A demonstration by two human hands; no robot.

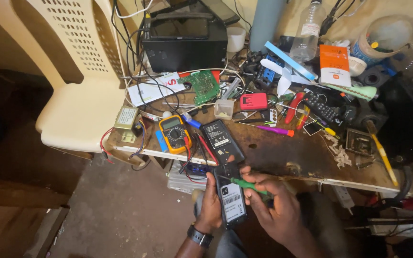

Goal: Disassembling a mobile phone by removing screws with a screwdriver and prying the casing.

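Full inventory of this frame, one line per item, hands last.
opened phone: 1, black, gripped below bench edge
screwdriver: 1, green, tip on opened phone
phone back cover: 1, black, bench front
multimeter: 1, yellow, bench left
circuit board: 1, green, bench rear
black box: 1, black, rear
plastic chair: 1, cream, left
plastic bottle: 1, clear, rear
workbench: 1, dark, cluttered
left hand: 1, holding opened phone
right hand: 1, holding screwdriver

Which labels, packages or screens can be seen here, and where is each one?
White label: on the dark phone held by the left hand.
Multimeter: yellow, grey screen, near the table's front edge.
Orange and white box: upright at the back right.
White paper: before the black box.
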